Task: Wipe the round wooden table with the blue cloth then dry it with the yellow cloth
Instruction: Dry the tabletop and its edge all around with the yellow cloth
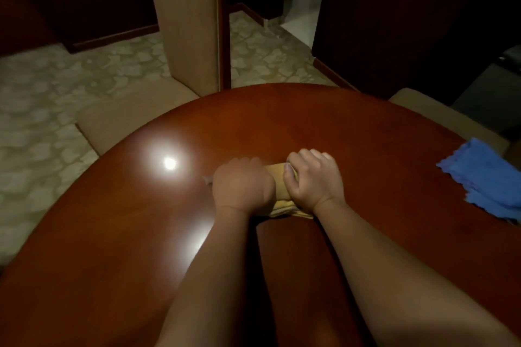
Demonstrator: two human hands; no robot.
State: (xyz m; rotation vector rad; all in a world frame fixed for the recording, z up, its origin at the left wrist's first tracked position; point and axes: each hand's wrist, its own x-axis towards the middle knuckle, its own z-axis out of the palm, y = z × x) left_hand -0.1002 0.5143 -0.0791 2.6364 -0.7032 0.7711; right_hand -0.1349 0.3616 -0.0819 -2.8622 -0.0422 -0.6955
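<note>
The round wooden table (310,121) fills the lower view, dark red-brown and glossy. A folded yellow cloth (279,186) lies near its middle, mostly covered by both hands. My left hand (242,186) grips the cloth's left part with curled fingers. My right hand (313,180) grips its right part, thumb across the top. The blue cloth (485,180) lies crumpled at the table's right edge, apart from both hands.
A beige upholstered chair (186,22) stands beyond the table's far left edge. Another beige seat (439,118) shows at the far right. A bright lamp reflection (169,163) glares on the table left of my hands. Patterned carpet (42,98) covers the floor.
</note>
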